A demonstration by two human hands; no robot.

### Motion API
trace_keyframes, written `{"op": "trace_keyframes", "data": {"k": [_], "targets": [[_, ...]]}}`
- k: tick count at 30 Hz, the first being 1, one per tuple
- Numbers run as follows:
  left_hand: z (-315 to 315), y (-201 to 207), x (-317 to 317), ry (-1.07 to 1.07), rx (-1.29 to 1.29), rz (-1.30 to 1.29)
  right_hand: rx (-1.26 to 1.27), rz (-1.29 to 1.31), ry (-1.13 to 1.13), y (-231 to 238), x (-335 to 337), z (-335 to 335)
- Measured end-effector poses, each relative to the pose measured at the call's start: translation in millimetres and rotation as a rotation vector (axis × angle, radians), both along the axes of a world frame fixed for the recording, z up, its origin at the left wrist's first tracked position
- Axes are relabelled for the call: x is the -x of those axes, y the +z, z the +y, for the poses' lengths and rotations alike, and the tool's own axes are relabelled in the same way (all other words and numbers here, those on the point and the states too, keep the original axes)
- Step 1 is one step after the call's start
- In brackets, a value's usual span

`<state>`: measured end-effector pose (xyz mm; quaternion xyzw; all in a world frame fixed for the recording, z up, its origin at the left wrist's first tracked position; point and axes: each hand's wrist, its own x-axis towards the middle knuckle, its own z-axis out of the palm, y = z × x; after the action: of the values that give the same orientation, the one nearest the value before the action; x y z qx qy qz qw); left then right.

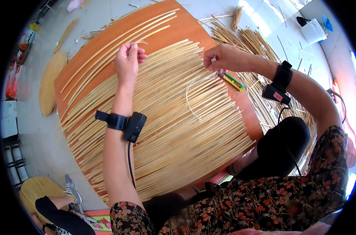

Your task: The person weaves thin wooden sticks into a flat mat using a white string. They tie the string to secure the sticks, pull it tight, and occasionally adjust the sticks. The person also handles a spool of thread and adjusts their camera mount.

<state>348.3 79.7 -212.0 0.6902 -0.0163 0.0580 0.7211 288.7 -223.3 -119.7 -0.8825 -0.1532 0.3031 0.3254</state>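
Note:
A broad layer of pale straw-coloured stalks (pixel 178 129) lies side by side across an orange-brown board (pixel 178 29). Over its far part, my left hand (pixel 129 58) is closed in a pinch, a short thin strand of white thread (pixel 142 42) showing at its fingertips. My right hand (pixel 221 58) is pinched above the stalks' right ends, with a bit of white between the fingers that looks like thread. From just below it a loose white thread (pixel 187 100) loops over the stalks. A green-and-yellow utility knife (pixel 233 81) lies close to the right hand.
Several separate stalks (pixel 119 47) lie along the board's far left. Heaped stalks (pixel 258 41) cover the floor at right, near a white bucket (pixel 313 31). Finished-looking oval straw pieces (pixel 52 82) stand at left. Another person's shoe (pixel 72 188) is at lower left.

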Motion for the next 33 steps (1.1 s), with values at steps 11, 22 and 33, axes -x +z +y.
{"op": "trace_keyframes", "data": {"k": [11, 22, 33], "targets": [[4.4, -2.7, -3.9, -0.019, -0.026, -0.01, 0.013, -0.226, 0.386, 3.3, 50.1, 62.0], [6.9, -3.7, -2.4, -0.045, -0.066, -0.022, -0.054, -0.514, 0.788, -24.6, 48.2, 69.7], [2.2, -0.7, -2.6, -0.011, -0.072, -0.014, -0.413, 0.01, 0.006, 13.2, -22.0, 33.0]]}}
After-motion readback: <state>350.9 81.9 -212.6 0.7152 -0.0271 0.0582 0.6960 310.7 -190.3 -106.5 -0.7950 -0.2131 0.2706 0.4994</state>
